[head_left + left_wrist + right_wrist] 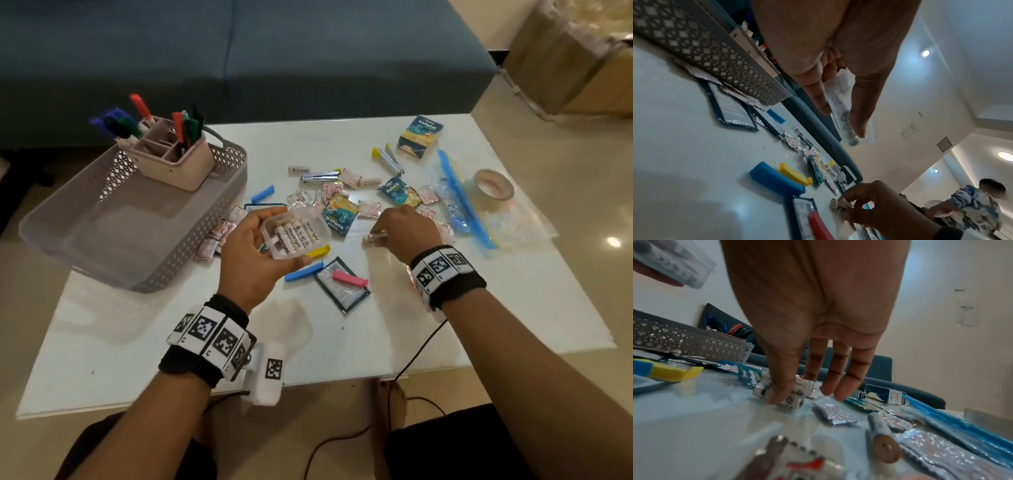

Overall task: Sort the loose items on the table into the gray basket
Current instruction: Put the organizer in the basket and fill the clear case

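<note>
My left hand [255,245] holds a clear plastic case [296,233] of white Heybright batteries above the table, just right of the gray basket [68,240]. The left wrist view shows the case [846,116] pinched between thumb and fingers. My right hand [378,234] is down on the table at the middle right. Its thumb and curled fingers pinch a few loose white batteries [793,400] that lie on the surface; the other fingers [838,378] hang straight. The same batteries [835,203] show in the left wrist view.
A pink organizer [178,161] with markers stands in the basket. Scattered on the white table [342,342] are blue [303,272], yellow [318,251] and pink [349,278] clips, sachets, nail clippers [320,176], a zip bag [462,202] and a tape roll [493,188]. A blue sofa lies behind.
</note>
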The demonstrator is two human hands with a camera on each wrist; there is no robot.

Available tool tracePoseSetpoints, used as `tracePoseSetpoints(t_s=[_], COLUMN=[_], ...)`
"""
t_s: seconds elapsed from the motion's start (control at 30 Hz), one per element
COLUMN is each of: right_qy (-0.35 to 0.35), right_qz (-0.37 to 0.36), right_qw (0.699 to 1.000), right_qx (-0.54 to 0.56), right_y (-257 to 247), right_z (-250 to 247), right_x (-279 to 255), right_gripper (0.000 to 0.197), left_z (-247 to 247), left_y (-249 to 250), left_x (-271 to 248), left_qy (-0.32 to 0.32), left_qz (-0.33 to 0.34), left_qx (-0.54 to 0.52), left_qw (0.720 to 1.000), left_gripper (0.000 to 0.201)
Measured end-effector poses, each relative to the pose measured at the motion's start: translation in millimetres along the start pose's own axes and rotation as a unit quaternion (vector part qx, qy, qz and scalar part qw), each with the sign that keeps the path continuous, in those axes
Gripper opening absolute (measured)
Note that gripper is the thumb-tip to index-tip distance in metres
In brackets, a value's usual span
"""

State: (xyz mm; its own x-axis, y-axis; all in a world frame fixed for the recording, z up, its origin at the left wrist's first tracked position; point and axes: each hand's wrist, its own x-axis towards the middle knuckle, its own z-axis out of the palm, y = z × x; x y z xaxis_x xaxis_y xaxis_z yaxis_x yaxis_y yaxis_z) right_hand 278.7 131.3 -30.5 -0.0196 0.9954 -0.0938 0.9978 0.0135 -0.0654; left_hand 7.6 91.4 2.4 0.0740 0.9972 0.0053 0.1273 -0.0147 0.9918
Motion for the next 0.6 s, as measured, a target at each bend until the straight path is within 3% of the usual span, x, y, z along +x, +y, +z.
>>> tracePoseSetpoints(t_s=[0.13, 0.27, 0.37, 0.47, 0.6], right_qy=[0.016, 0.094, 0.084, 0.033, 0.037], right_qz=[0.024, 0.016, -0.024, -0.027, -0.021], right_qw=[1.0, 0.975, 0.941, 0.945, 0.952], right_qx=[0.001, 0.199, 0.328, 0.325, 0.304], right_y=[-7.5, -42.4, -93.8, -122.4, -130.9], right_z=[-10.9, -52.2, -77.1, -73.2, -71.8], right_x=[-6.7, -23.4, -46.0, -52.2, -49.4], right_gripper=[0.013, 0.025, 0.008, 0.009, 0.014], left_z=[-2.6, 1.7, 10.6, 17.8, 17.4], left_y=[-6.4, -13.0, -11.8, -7.0, -3.5], left_x=[-2.0, -6.5, -8.0, -8.8, -7.9], left_qy=[-0.003, 0.009, 0.025, 0.033, 0.041], left_qz=[-0.002, -0.012, -0.011, -0.002, -0.004], left_qx=[0.024, 0.009, -0.012, -0.018, -0.049], left_qw=[1.0, 1.0, 1.0, 0.999, 0.998], left_gripper=[0.071, 0.071, 0.071, 0.071, 0.07])
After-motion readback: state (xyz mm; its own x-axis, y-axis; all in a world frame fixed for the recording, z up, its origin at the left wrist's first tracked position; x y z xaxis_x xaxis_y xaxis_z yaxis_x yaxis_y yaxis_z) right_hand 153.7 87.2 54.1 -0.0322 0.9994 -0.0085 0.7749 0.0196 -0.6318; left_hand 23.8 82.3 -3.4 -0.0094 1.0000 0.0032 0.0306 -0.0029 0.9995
